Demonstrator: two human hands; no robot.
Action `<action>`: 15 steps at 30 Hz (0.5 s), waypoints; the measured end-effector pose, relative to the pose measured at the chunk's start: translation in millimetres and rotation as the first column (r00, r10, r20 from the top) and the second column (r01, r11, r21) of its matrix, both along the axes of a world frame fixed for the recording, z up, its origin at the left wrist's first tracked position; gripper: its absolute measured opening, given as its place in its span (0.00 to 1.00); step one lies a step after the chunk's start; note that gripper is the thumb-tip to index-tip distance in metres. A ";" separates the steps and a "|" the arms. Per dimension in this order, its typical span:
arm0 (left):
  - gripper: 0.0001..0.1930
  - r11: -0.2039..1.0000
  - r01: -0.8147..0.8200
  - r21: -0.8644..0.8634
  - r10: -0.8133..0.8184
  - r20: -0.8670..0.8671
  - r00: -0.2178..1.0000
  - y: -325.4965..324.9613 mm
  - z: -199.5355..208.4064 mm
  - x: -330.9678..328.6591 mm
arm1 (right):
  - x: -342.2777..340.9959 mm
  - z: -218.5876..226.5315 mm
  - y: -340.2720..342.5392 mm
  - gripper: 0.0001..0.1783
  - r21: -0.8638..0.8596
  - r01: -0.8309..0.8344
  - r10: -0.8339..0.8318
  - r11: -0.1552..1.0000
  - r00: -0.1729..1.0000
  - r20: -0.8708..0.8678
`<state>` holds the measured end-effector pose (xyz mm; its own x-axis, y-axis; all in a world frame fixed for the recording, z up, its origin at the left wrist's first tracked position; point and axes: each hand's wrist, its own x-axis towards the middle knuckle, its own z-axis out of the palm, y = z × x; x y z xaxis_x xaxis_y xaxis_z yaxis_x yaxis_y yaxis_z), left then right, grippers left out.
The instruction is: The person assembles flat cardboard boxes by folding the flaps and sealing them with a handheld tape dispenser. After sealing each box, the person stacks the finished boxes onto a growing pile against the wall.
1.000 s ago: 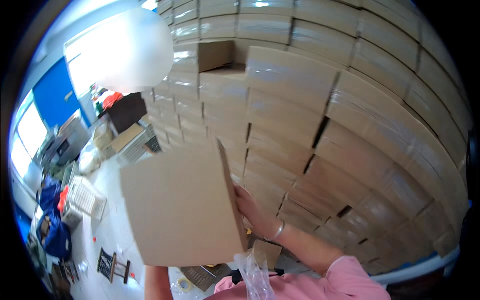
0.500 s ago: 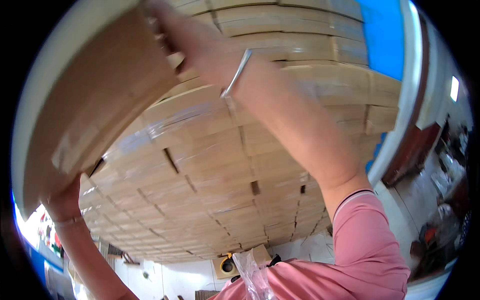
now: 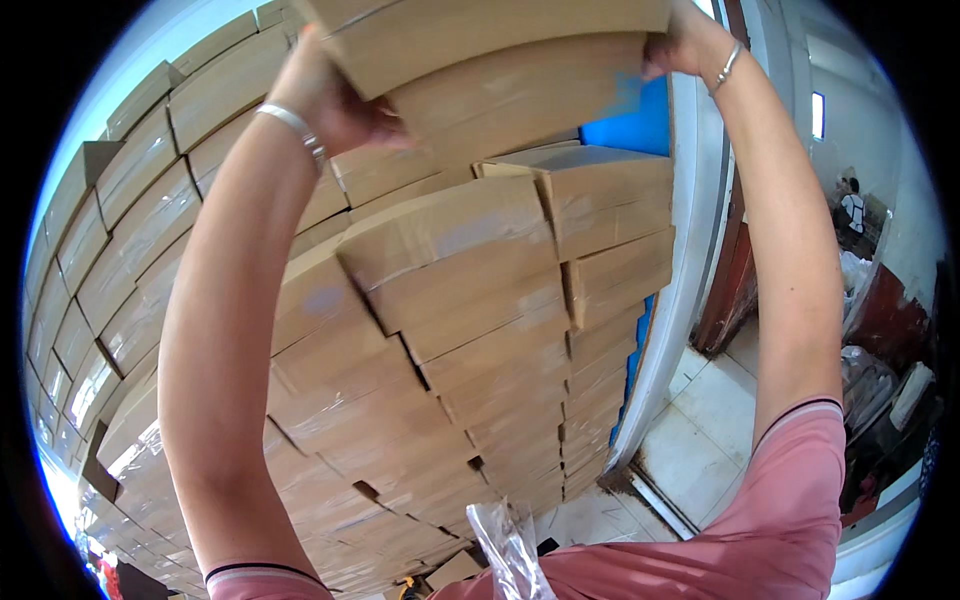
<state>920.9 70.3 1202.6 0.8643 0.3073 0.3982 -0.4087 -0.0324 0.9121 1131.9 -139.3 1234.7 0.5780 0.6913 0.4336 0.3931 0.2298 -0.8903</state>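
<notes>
A wall of stacked cartons [image 3: 450, 330] filled the room beside a tiled floor [image 3: 720, 420]. Overhead, the left hand [image 3: 335, 95] and right hand [image 3: 685, 40] gripped a cardboard box [image 3: 500, 50] by its ends above the stack's top edge.

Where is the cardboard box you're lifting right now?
In the head view, the cardboard box is overhead at top centre, held between the left hand and right hand, just above the box stack.
</notes>
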 end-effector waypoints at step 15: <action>0.36 0.898 -0.346 0.271 0.293 0.219 0.931 -26.8 -46.2 137.3 | 103.4 -69.4 -8.4 0.42 0.451 0.220 -0.375 0.865 0.881 0.289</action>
